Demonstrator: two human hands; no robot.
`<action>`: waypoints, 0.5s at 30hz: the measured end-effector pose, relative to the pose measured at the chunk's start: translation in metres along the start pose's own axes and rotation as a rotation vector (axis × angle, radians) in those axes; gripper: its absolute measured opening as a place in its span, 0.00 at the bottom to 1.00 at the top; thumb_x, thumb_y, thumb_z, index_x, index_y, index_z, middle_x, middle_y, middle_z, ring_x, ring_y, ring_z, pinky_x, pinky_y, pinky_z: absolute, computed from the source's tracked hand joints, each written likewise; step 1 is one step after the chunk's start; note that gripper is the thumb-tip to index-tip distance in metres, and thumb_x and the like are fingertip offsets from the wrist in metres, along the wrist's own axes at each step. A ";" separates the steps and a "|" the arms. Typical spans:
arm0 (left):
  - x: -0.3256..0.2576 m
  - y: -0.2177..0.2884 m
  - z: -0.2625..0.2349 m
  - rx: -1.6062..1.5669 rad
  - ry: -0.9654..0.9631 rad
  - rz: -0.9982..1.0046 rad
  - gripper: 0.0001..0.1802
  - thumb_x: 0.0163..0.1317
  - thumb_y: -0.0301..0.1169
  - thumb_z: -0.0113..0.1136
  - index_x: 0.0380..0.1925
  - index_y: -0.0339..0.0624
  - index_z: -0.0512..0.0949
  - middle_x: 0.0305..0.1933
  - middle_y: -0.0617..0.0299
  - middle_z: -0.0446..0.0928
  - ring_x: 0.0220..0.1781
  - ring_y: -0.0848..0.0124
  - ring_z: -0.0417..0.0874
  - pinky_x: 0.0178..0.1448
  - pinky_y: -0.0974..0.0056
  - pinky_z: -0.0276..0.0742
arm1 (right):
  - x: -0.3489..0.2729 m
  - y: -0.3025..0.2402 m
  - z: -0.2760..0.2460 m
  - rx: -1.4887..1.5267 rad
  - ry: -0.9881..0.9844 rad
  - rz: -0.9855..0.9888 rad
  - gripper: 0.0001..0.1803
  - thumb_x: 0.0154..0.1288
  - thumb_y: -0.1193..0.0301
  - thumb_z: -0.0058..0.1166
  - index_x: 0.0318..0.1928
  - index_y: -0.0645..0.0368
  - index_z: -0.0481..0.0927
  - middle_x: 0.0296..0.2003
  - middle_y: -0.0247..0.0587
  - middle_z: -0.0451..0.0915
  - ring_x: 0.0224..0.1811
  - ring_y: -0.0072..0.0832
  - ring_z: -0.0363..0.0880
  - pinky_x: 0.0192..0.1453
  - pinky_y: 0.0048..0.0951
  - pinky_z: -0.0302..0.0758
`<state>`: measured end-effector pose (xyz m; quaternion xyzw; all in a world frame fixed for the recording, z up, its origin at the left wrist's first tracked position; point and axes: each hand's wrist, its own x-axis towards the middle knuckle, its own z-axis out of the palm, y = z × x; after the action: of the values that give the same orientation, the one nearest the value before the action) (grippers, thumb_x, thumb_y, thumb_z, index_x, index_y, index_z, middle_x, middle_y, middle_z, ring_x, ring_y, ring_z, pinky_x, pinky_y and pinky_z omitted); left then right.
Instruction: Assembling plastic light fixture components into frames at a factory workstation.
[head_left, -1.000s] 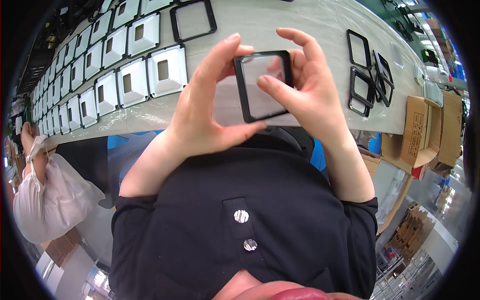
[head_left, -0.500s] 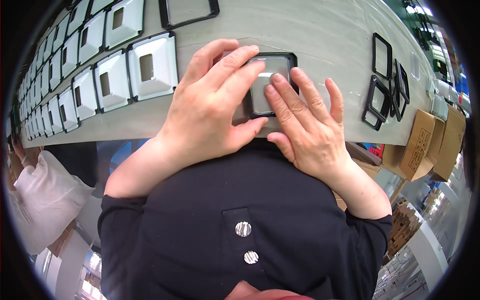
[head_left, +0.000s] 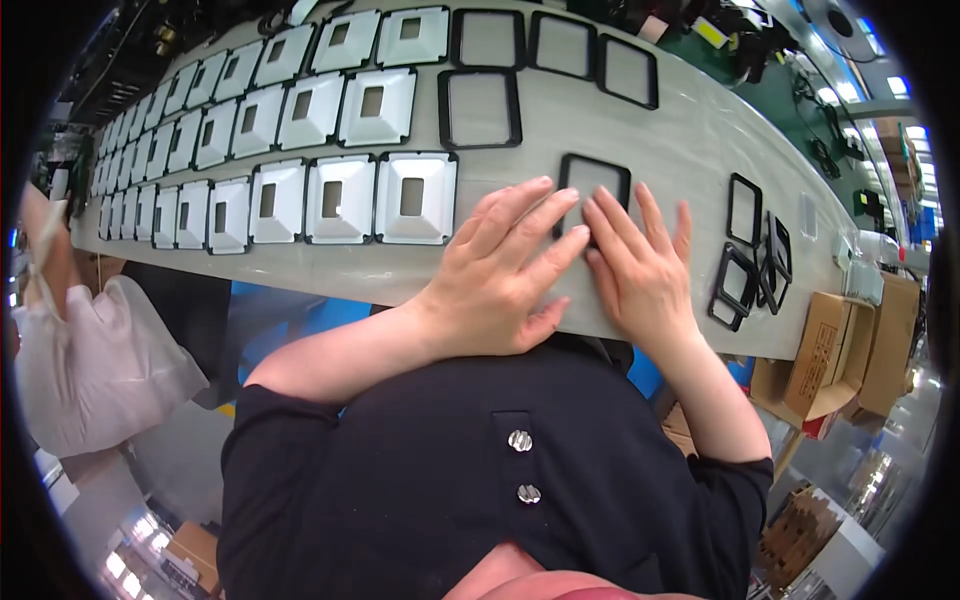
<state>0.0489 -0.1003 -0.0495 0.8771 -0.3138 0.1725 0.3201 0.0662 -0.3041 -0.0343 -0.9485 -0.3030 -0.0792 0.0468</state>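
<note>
A rectangular black frame [head_left: 598,161] lies on the table in front of me, with a clear panel inside it. Both hands rest over its near half, hiding the near edge. My left hand [head_left: 500,265] is open, its fingers stretched and its fingertips at the frame's left and middle; the thumb points to the right, apart from the fingers. My right hand [head_left: 645,270] is open too, fingers spread, with the index and middle fingertips on or just above the panel. Neither hand grips anything.
White housings [head_left: 411,228] with rectangular openings stand in rows on the left of the table [head_left: 690,130]. Several black frames [head_left: 516,110] lie farther back. Smaller black frames [head_left: 732,208] sit at right, near cardboard boxes [head_left: 822,345]. A person in white [head_left: 105,365] is at left.
The head view has shifted, showing more of the table and its rows. My fingers have drawn together over the frame's near part, uncovering its far half.
</note>
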 end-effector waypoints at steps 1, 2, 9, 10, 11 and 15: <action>-0.001 0.001 -0.003 0.003 0.011 -0.003 0.29 0.42 0.35 0.65 0.49 0.43 0.77 0.62 0.53 0.66 0.67 0.51 0.62 0.65 0.50 0.63 | 0.012 0.003 0.004 0.019 0.037 -0.012 0.23 0.63 0.65 0.52 0.59 0.53 0.73 0.60 0.35 0.71 0.66 0.43 0.63 0.71 0.55 0.47; -0.002 0.002 -0.004 0.010 0.005 0.001 0.27 0.42 0.33 0.65 0.48 0.43 0.77 0.62 0.54 0.67 0.67 0.51 0.62 0.65 0.50 0.63 | 0.022 0.003 0.008 0.033 0.054 -0.011 0.23 0.64 0.66 0.50 0.59 0.54 0.72 0.61 0.36 0.70 0.67 0.43 0.62 0.71 0.54 0.47; -0.004 0.002 -0.008 0.105 -0.043 -0.108 0.19 0.45 0.24 0.60 0.42 0.38 0.79 0.60 0.52 0.69 0.69 0.48 0.59 0.69 0.48 0.58 | 0.083 0.023 0.023 0.262 0.385 -0.066 0.20 0.62 0.68 0.52 0.54 0.57 0.74 0.57 0.47 0.73 0.62 0.46 0.67 0.66 0.49 0.63; -0.006 -0.003 -0.010 0.087 -0.028 -0.079 0.18 0.47 0.24 0.60 0.42 0.39 0.79 0.59 0.53 0.70 0.69 0.49 0.58 0.69 0.50 0.59 | 0.077 0.044 0.012 0.178 0.475 -0.012 0.17 0.60 0.68 0.52 0.50 0.58 0.76 0.54 0.48 0.75 0.59 0.45 0.70 0.63 0.46 0.66; -0.005 -0.001 -0.009 0.069 -0.023 -0.074 0.18 0.47 0.23 0.59 0.42 0.39 0.79 0.59 0.53 0.70 0.70 0.49 0.59 0.68 0.50 0.59 | 0.076 0.072 0.004 0.138 0.568 0.005 0.15 0.59 0.69 0.52 0.46 0.59 0.78 0.51 0.49 0.76 0.56 0.45 0.73 0.60 0.44 0.68; 0.003 0.004 -0.004 0.075 -0.038 -0.052 0.17 0.48 0.23 0.60 0.41 0.39 0.79 0.59 0.53 0.71 0.69 0.50 0.60 0.67 0.52 0.62 | 0.008 0.224 -0.027 -0.090 0.596 0.480 0.16 0.63 0.67 0.48 0.47 0.62 0.80 0.50 0.54 0.77 0.54 0.45 0.75 0.59 0.42 0.71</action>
<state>0.0478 -0.1009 -0.0432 0.8995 -0.2902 0.1588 0.2854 0.1996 -0.4851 -0.0155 -0.9290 -0.0418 -0.3514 0.1081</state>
